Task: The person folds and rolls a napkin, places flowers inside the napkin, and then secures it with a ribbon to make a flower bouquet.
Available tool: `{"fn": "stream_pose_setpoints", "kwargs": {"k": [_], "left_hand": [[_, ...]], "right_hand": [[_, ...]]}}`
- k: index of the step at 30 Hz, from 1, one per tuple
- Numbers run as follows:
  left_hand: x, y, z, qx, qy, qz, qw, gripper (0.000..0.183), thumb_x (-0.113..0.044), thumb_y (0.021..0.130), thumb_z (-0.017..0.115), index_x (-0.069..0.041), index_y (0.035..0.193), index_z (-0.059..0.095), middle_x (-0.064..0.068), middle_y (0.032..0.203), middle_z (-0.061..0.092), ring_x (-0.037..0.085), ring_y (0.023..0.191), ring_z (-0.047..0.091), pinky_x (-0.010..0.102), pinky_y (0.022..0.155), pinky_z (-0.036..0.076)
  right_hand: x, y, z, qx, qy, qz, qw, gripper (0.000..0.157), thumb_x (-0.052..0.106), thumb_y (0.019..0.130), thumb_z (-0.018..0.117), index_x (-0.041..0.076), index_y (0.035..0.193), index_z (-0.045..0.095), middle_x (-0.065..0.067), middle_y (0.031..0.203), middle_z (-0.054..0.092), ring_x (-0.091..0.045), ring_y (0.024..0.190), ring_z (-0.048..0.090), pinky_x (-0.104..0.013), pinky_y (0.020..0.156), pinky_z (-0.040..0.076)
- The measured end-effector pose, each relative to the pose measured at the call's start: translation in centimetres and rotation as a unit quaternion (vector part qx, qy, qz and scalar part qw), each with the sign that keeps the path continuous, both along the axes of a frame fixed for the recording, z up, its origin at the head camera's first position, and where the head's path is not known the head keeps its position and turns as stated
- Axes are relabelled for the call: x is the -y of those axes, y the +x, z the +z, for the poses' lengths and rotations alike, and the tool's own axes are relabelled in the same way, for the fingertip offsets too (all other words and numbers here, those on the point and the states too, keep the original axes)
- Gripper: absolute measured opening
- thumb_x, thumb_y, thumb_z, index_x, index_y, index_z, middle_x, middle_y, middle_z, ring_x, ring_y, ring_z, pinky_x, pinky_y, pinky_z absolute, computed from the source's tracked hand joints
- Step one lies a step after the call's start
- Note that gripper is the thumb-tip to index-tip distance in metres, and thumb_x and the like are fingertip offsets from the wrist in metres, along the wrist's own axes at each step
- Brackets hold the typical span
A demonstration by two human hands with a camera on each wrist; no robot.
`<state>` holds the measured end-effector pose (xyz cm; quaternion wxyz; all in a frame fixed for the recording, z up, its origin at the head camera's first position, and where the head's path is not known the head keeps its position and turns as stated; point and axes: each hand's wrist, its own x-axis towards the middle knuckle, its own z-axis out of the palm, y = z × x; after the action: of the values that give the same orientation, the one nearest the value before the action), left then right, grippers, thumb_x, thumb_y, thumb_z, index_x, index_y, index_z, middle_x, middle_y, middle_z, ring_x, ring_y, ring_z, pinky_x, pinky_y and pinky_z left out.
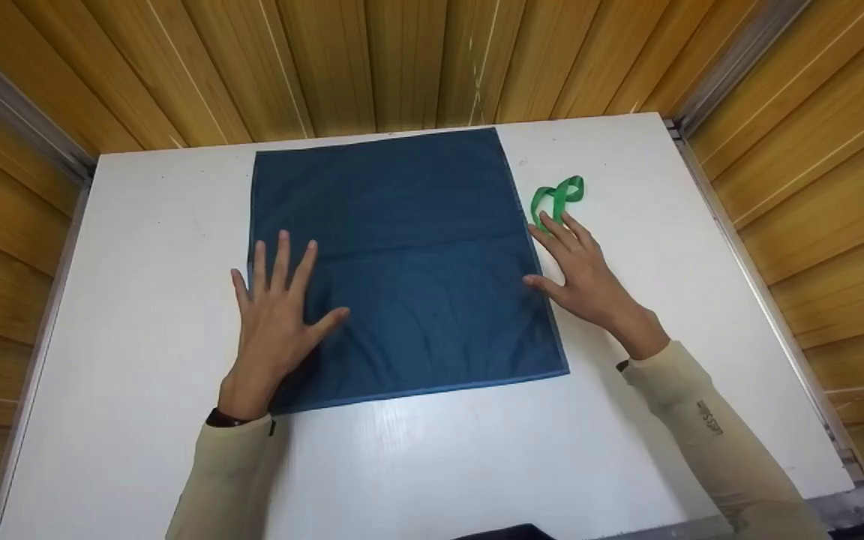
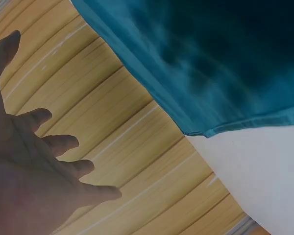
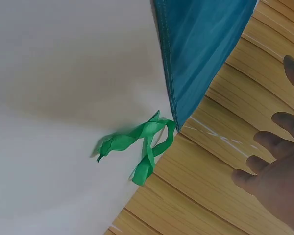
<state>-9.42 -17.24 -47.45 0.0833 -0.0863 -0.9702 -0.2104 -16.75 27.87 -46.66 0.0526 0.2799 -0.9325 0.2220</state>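
Observation:
A dark blue square cloth [image 1: 409,202] lies spread out, with a faint crease across its middle. Over its left edge my left hand [image 1: 271,330] is spread, palm down and fingers straight. My right hand [image 1: 589,281] is at the cloth's right edge with fingers extended, their tips overlapping a loosely looped green ribbon [image 1: 569,191] in the head view. Neither hand grips anything; whether they touch the cloth cannot be told. In the right wrist view the ribbon [image 3: 147,129] lies beside a corner of the cloth [image 3: 186,63]. The left wrist view shows another cloth corner [image 2: 206,112].
Beneath everything is a white table [image 1: 147,300]. Wood-patterned panels [image 1: 402,60] close it in at the back and on both sides. A small black object [image 1: 507,532] shows at the bottom edge of the head view.

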Motion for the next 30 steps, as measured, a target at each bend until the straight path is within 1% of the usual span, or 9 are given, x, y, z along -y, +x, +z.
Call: {"fn": "stream_pose_setpoints", "kwargs": {"k": [5,13,16,19,21,23,26,28,30], "left_hand": [[-1.1,0.8,-0.2,-0.001,0.008,-0.031,0.9995,0.104,-0.054,0.087,0.085,-0.016,0.168,0.032,0.018,0.176,0.011,0.045,0.160,0.005,0.074,0.120,0.000],[-2.6,1.8,-0.7,-0.005,0.040,-0.089,0.9952,0.108,-0.054,0.082,0.089,-0.017,0.167,0.035,0.015,0.175,0.018,0.044,0.159,0.015,0.074,0.120,0.009],[-2.9,2.1,-1.0,-0.004,0.060,-0.113,0.9918,0.106,-0.053,0.082,0.090,-0.016,0.166,0.037,0.015,0.174,0.022,0.044,0.158,0.022,0.073,0.119,0.016],[-3.1,2.4,-1.5,-0.016,0.077,-0.138,0.9873,0.104,-0.052,0.081,0.091,-0.013,0.164,0.041,0.018,0.172,0.028,0.045,0.154,0.031,0.071,0.118,0.024],[-3.2,2.5,-1.8,-0.021,0.089,-0.152,0.9842,0.102,-0.051,0.081,0.092,-0.012,0.162,0.044,0.018,0.170,0.031,0.044,0.151,0.036,0.068,0.118,0.029],[-3.4,2.7,-2.0,-0.018,0.102,-0.162,0.9814,0.098,-0.049,0.080,0.093,-0.010,0.159,0.049,0.017,0.168,0.037,0.042,0.148,0.041,0.065,0.117,0.033],[-3.8,3.0,-2.2,-0.004,0.120,-0.168,0.9785,0.089,-0.046,0.079,0.094,-0.010,0.152,0.057,0.015,0.162,0.046,0.038,0.144,0.048,0.060,0.114,0.040],[-4.2,3.2,-2.3,0.005,0.126,-0.171,0.9771,0.083,-0.045,0.079,0.095,-0.010,0.146,0.062,0.014,0.157,0.052,0.036,0.140,0.052,0.057,0.112,0.043],[-4.5,3.4,-2.5,0.008,0.129,-0.179,0.9753,0.080,-0.044,0.078,0.096,-0.009,0.143,0.064,0.014,0.154,0.055,0.035,0.138,0.055,0.055,0.110,0.046]], "right_hand": [[-0.6,0.6,0.0,0.017,0.013,0.012,1.000,0.083,0.028,0.094,0.084,0.003,0.161,0.042,-0.021,0.169,0.031,-0.046,0.158,0.017,-0.069,0.121,0.015],[-1.3,1.4,-0.3,0.056,-0.002,0.053,0.997,0.092,0.021,0.085,0.092,0.005,0.161,0.043,-0.021,0.169,0.031,-0.046,0.156,0.020,-0.070,0.120,0.018],[-1.5,1.8,-0.4,0.072,-0.010,0.064,0.995,0.096,0.019,0.081,0.095,0.006,0.161,0.043,-0.021,0.170,0.031,-0.047,0.155,0.023,-0.070,0.119,0.021],[-1.9,2.4,-0.7,0.092,-0.021,0.075,0.993,0.098,0.018,0.080,0.097,0.006,0.161,0.043,-0.021,0.169,0.033,-0.047,0.154,0.026,-0.070,0.118,0.026],[-2.2,2.7,-0.9,0.100,-0.027,0.087,0.991,0.098,0.018,0.079,0.097,0.005,0.161,0.043,-0.021,0.167,0.036,-0.045,0.153,0.029,-0.067,0.117,0.030],[-2.4,3.1,-1.1,0.102,-0.027,0.096,0.990,0.099,0.018,0.079,0.097,0.005,0.161,0.043,-0.019,0.165,0.039,-0.041,0.152,0.033,-0.057,0.120,0.032],[-2.7,3.4,-1.2,0.107,-0.024,0.104,0.989,0.099,0.017,0.079,0.097,0.004,0.161,0.043,-0.017,0.162,0.044,-0.036,0.150,0.038,-0.050,0.119,0.036],[-2.8,3.7,-1.2,0.115,-0.023,0.103,0.988,0.098,0.016,0.079,0.097,0.005,0.160,0.045,-0.015,0.161,0.046,-0.034,0.149,0.041,-0.048,0.118,0.038],[-2.9,4.0,-1.4,0.125,-0.024,0.103,0.987,0.095,0.016,0.079,0.097,0.006,0.158,0.047,-0.014,0.160,0.048,-0.033,0.147,0.043,-0.052,0.115,0.041]]}}
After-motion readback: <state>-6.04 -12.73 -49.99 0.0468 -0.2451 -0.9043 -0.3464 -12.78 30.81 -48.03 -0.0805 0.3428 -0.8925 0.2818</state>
